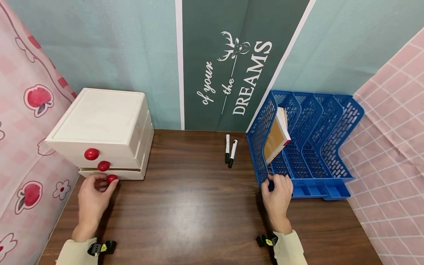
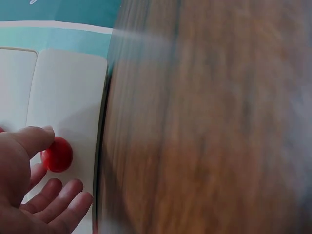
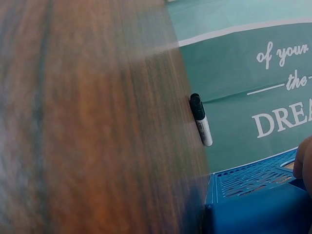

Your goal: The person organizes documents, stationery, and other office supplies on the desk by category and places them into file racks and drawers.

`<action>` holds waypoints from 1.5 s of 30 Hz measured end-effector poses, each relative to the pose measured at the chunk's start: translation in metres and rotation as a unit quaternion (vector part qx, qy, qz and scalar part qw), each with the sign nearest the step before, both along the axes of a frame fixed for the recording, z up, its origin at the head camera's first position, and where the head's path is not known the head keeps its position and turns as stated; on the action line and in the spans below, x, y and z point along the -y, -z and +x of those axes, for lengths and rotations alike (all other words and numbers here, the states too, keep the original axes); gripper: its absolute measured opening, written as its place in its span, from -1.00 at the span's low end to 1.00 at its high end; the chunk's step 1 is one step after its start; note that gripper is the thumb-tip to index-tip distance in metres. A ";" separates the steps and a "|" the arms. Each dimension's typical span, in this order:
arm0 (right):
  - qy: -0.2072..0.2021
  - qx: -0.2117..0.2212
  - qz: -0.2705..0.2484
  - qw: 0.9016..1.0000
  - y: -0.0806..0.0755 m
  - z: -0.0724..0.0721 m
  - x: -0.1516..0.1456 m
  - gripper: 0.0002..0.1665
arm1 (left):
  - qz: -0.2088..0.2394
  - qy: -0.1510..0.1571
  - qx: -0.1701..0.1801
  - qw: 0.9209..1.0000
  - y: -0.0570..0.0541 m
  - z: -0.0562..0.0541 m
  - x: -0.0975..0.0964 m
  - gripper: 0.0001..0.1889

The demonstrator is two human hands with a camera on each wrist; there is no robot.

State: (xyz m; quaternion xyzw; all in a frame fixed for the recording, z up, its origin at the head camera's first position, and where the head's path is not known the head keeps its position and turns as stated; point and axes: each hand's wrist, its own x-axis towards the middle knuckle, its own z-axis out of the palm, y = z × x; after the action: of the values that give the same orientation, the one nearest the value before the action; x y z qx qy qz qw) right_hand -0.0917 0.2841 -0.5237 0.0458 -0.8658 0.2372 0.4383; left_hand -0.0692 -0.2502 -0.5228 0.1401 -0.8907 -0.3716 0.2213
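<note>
My left hand (image 1: 94, 198) is at the lowest drawer of a white drawer unit (image 1: 102, 117). Its thumb and index finger pinch that drawer's red knob (image 2: 57, 155), while the other fingers are spread below in the left wrist view. A dark gap shows above the bottom drawer front (image 1: 132, 174). On the other side, my right hand (image 1: 277, 193) grips the front left edge of a blue file rack (image 1: 260, 136) with curled fingers. Only part of this hand shows at the right border of the right wrist view. A tan-covered book (image 1: 276, 140) leans in the rack's left compartment.
Two white markers (image 1: 227, 147) with black caps lie on the brown wood-grain table (image 1: 188, 206), between drawer unit and rack. Small blue trays (image 1: 318, 190) line the rack's front. A green printed cloth (image 1: 215, 73) hangs behind, with pink cloths (image 1: 394, 147) at both sides.
</note>
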 end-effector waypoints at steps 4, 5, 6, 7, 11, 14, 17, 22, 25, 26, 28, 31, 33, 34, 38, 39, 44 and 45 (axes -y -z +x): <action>-0.002 0.000 -0.001 1.000 0.000 0.000 0.001 -0.82 | 0.003 -0.003 0.002 1.000 -0.001 -0.001 -0.003 -0.65; -0.001 0.000 -0.001 1.000 0.000 0.000 0.001 -0.81 | 0.004 -0.004 0.003 1.000 -0.001 -0.002 -0.003 -0.65; -0.001 0.000 -0.001 1.000 0.000 0.000 0.001 -0.80 | 0.005 -0.006 0.006 1.000 -0.002 -0.002 -0.004 -0.65; -0.001 0.000 -0.001 1.000 0.000 0.000 0.001 -0.80 | 0.006 -0.006 0.009 1.000 -0.002 -0.003 -0.004 -0.65; 0.001 0.002 0.001 1.000 0.000 0.000 0.000 -0.79 | 0.007 -0.011 0.022 1.000 -0.003 -0.004 -0.005 -0.66; 0.000 0.003 0.003 1.000 0.000 0.000 0.000 -0.81 | 0.004 -0.011 0.025 1.000 -0.005 -0.006 -0.005 -0.68; -0.003 0.002 0.004 1.000 -0.001 0.000 0.000 -0.82 | 0.000 -0.008 0.020 1.000 -0.005 -0.007 -0.005 -0.71; -0.002 0.006 0.004 1.000 -0.001 0.000 0.000 -0.79 | 0.000 -0.002 0.020 1.000 -0.006 -0.009 -0.006 -0.73; -0.001 0.006 0.002 1.000 -0.001 0.000 0.000 -0.77 | 0.004 0.003 0.032 0.999 -0.008 -0.009 -0.006 -0.73; -0.002 0.003 0.000 1.000 -0.001 0.000 0.000 -0.78 | 0.005 0.003 0.037 0.999 -0.008 -0.009 -0.007 -0.72; -0.003 -0.001 -0.001 1.000 -0.001 0.000 0.000 -0.78 | 0.007 0.002 0.045 0.999 -0.009 -0.009 -0.007 -0.72; -0.004 -0.001 -0.001 1.000 -0.001 0.000 0.000 -0.78 | 0.006 0.002 0.050 0.999 -0.010 -0.010 -0.007 -0.72; -0.003 0.003 0.000 1.000 -0.001 0.000 0.000 -0.78 | 0.004 0.004 0.051 0.999 -0.010 -0.010 -0.006 -0.72; -0.002 0.005 0.001 1.000 0.000 0.000 0.000 -0.78 | 0.003 0.005 0.051 0.999 -0.010 -0.010 -0.005 -0.72; 0.000 0.005 0.002 1.000 0.000 0.000 0.000 -0.80 | 0.003 0.012 0.051 0.999 -0.010 -0.011 -0.004 -0.70; 0.000 0.003 0.001 1.000 0.000 0.000 0.000 -0.80 | 0.004 0.013 0.051 0.999 -0.010 -0.011 -0.004 -0.70; -0.001 0.002 0.001 1.000 0.001 0.000 0.000 -0.94 | 0.001 0.014 0.059 0.998 -0.012 -0.011 -0.005 -0.71; -0.001 0.003 0.001 1.000 0.001 0.000 0.000 -0.99 | 0.000 0.013 0.062 0.998 -0.013 -0.010 -0.005 -0.72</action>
State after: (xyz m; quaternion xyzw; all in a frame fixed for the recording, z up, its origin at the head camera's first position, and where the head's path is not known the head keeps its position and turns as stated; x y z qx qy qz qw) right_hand -0.0919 0.2843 -0.5246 0.0461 -0.8670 0.2371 0.4358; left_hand -0.0796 -0.2456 -0.5097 0.1516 -0.9043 -0.3653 0.1605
